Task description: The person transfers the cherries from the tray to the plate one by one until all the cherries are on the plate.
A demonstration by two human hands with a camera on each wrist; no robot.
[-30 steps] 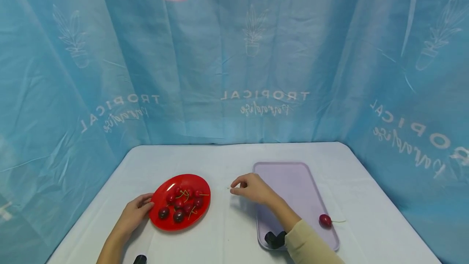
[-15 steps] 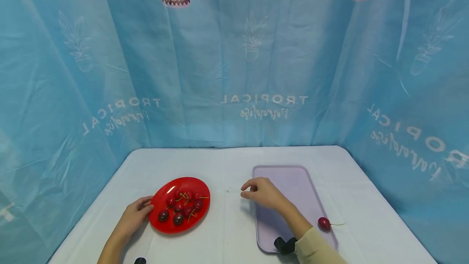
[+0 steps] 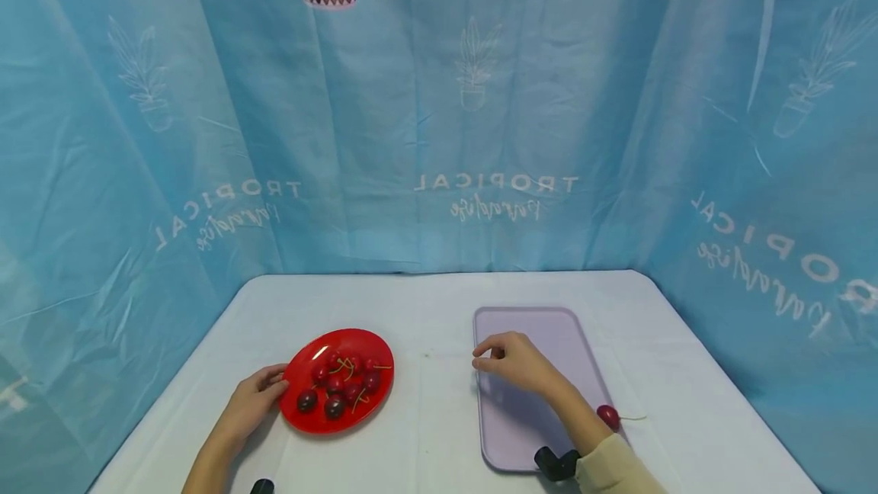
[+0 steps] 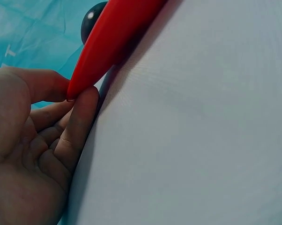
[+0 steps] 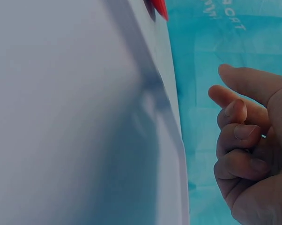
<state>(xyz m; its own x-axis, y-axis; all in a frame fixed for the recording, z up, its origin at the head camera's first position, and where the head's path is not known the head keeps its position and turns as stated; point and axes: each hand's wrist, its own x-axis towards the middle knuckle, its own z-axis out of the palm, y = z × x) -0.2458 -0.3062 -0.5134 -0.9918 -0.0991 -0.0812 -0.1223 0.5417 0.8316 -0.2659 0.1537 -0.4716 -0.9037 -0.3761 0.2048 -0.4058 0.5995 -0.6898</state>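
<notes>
At the left of the head view, a red plate (image 3: 305,364) carries several dark red cherries (image 3: 334,406), some with green stems. My left hand (image 3: 250,402) holds its left edge. Up close in the left wrist view, the thumb and a finger pinch the plate's rim (image 4: 101,47), with one dark cherry (image 4: 92,19) peeking over it. My right hand (image 3: 517,362) hovers over the left side of a pale lilac tray (image 3: 535,326). Nothing sits between its loosely bent fingers; the right wrist view shows thumb and index finger (image 5: 220,95) apart.
A single cherry (image 3: 607,416) with a long stem lies at the tray's right edge. White cloth (image 3: 425,296) covers the table. Blue printed curtains (image 3: 439,113) hang behind it and on both sides.
My right hand has moved rightward, from the cloth between plate and tray to over the tray's left side. The left hand keeps its hold on the plate.
</notes>
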